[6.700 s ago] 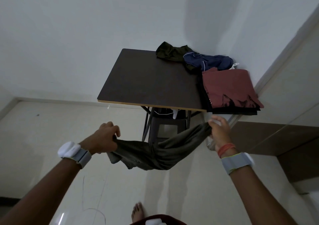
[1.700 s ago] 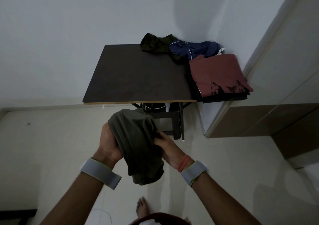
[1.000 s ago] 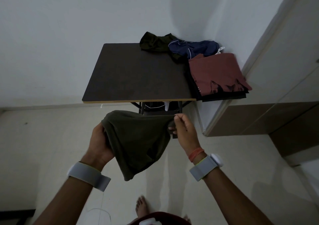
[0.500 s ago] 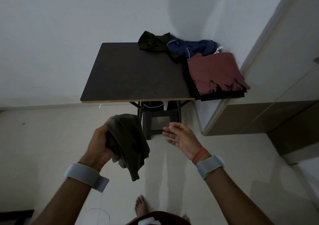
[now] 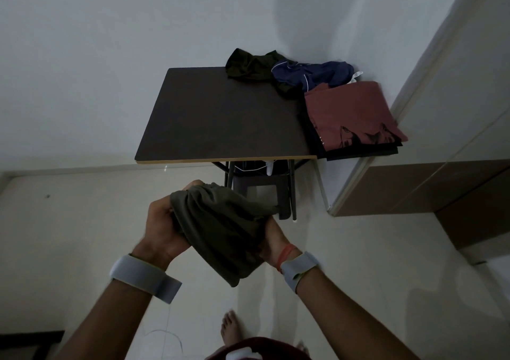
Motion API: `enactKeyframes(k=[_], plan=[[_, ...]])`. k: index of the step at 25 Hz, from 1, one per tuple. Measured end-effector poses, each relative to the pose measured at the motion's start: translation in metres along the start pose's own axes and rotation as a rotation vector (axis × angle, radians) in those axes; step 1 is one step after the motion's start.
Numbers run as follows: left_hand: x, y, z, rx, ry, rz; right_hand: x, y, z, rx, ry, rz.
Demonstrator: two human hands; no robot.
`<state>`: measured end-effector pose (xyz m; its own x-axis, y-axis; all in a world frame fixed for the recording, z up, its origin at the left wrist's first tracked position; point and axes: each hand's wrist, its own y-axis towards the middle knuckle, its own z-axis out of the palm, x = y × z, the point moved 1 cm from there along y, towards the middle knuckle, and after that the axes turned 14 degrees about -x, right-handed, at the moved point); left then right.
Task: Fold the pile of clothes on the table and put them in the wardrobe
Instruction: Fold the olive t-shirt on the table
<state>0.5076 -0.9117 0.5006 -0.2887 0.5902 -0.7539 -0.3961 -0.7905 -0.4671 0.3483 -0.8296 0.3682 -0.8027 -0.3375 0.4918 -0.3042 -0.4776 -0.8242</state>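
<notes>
From the head camera, my only view here, I see both arms held out over the floor, short of the table point(image 5: 220, 127). The left hand point(image 5: 162, 229) has its fingers curled round a bunched upper corner of the olive garment point(image 5: 220, 235), gripping it firmly. The right hand point(image 5: 271, 238) sits under the cloth's lower right edge. Its fingers are covered by the fabric and the light is dim, so I cannot tell how far they are closed or whether they pinch anything. The olive garment hangs between the two hands in mid-air, doubled over loosely, with one end drooping toward the floor. It touches neither the table nor the stool point(image 5: 259, 188) tucked beneath it.

On the table's right side a maroon T-shirt point(image 5: 350, 108) lies folded flat on top of a folded black garment point(image 5: 364, 154), and the stack overhangs the table edge a little. Behind them, in the far corner, a navy garment point(image 5: 311, 75) and a dark green garment point(image 5: 248, 65) lie crumpled and touching each other.

As I judge it, the task is around the middle of the folding stage: two pieces are folded, one is in hand and only roughly halved, and two wait unfolded. The cabinet front point(image 5: 455, 89) at the right, which I take for the wardrobe, shows no opening, and no clothing is visible in it, so all of the putting away is left.
</notes>
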Motion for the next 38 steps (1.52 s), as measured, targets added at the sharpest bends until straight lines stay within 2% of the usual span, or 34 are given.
enactKeyframes(k=[3, 6, 8, 9, 10, 11, 14, 19, 22, 25, 29, 33, 35, 38], plan=[[0.001, 0.007, -0.01, 0.044, 0.042, 0.036, 0.007, 0.015, -0.012, -0.045, 0.043, 0.012], [0.006, 0.014, -0.008, 0.381, -0.135, -0.072, 0.018, 0.021, -0.022, -0.024, 0.065, 0.01], [0.012, 0.018, -0.011, 0.266, -0.113, -0.079, 0.027, 0.019, -0.025, 0.006, 0.027, -0.06], [0.013, 0.023, -0.014, 0.189, -0.07, -0.142, 0.03, 0.019, -0.027, 0.014, 0.0, -0.102], [0.015, 0.026, -0.021, 0.078, -0.006, -0.074, 0.032, 0.021, -0.029, 0.021, -0.016, -0.123], [0.015, 0.024, -0.022, 0.06, 0.064, -0.019, 0.033, 0.022, -0.032, 0.024, -0.008, -0.122], [0.016, 0.028, -0.025, 0.07, 0.099, 0.006, 0.037, 0.023, -0.039, 0.041, 0.041, -0.12], [0.014, 0.029, -0.03, 0.206, 0.366, 0.161, 0.049, 0.028, -0.05, 0.054, 0.105, -0.179], [0.019, 0.031, -0.036, 0.203, 0.504, 0.215, 0.061, 0.03, -0.057, 0.047, 0.162, -0.198], [0.023, 0.03, -0.037, 0.21, 0.573, 0.264, 0.064, 0.032, -0.061, 0.003, 0.188, -0.11], [0.025, 0.029, -0.03, 0.229, 0.607, 0.293, 0.044, 0.028, -0.052, -0.039, 0.006, 0.102], [0.026, 0.025, -0.022, 0.259, 0.612, 0.308, 0.023, 0.021, -0.045, 0.028, 0.041, 0.319], [0.026, 0.025, -0.021, 0.256, 0.609, 0.315, 0.014, 0.018, -0.044, 0.083, 0.009, 0.348], [0.027, 0.026, -0.023, 0.23, 0.6, 0.319, 0.011, 0.022, -0.047, 0.09, -0.056, 0.294]])
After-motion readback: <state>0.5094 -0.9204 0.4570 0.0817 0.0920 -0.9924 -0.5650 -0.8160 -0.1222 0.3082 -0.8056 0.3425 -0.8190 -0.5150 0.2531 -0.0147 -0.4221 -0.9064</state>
